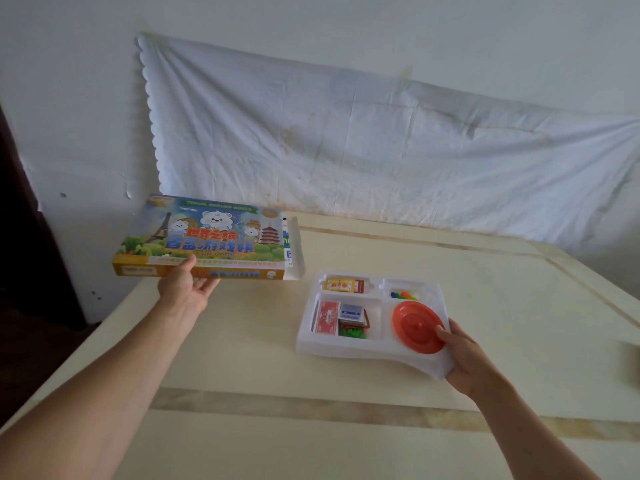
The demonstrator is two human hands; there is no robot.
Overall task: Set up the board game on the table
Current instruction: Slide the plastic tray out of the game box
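My left hand [183, 289] grips the near edge of the colourful game box [207, 237], held above the table's far left corner with its right end flap open. My right hand [464, 355] grips the near right corner of the white plastic insert tray [346, 348], thumb on top beside an orange disc [417, 325]. The tray's compartments hold a yellow card pack [343, 285], red paper money [327, 317], a blue card deck [351, 314], green pieces [351, 331] and small coloured pawns [403, 294]. The tray's near right corner is lifted off the table.
The cream table [311, 386] with tan inlay stripes spans the view. A white cloth [381, 140] hangs on the wall behind. A dark doorway [27, 254] lies to the left. A blurred object [632, 365] sits at the right edge.
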